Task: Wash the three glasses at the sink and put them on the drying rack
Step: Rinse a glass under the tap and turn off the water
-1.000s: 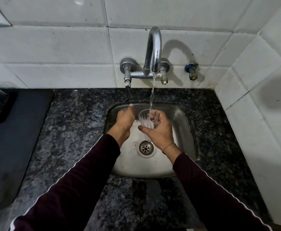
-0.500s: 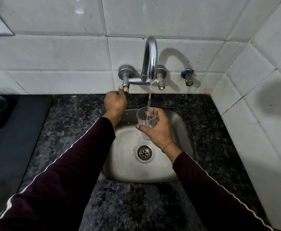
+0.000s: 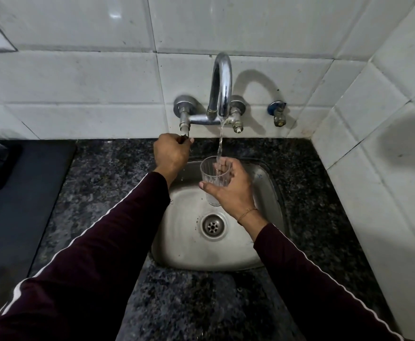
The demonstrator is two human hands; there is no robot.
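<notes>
The speckled black granite counter (image 3: 83, 198) fills the lower view, meeting white wall tiles (image 3: 78, 82) at its back edge and right edge. A dark mat or tray (image 3: 9, 217) lies along the counter's left edge; it may be the drying spot, though no rack shape can be made out. The square stainless steel sink (image 3: 184, 244) is set into the counter toward its back right corner, its basin holding nothing but the drain (image 3: 213, 226). Above its back edge, the curved chrome wall tap (image 3: 222, 84) runs a thin stream of water (image 3: 220, 143).

The task looks early or midway: only 1 of the 3 glasses shows, being rinsed, and none is seen set aside.

The left hand (image 3: 170, 153) is closed around the tap's left valve handle (image 3: 184, 137) at the sink's back left corner. The right hand (image 3: 231, 190) wraps thumb and fingers around the clear ribbed tumbler glass (image 3: 214, 172), held upright over the sink's back half, right under the stream. The glass looks clean, transparent and wet, with water landing inside it.
</notes>
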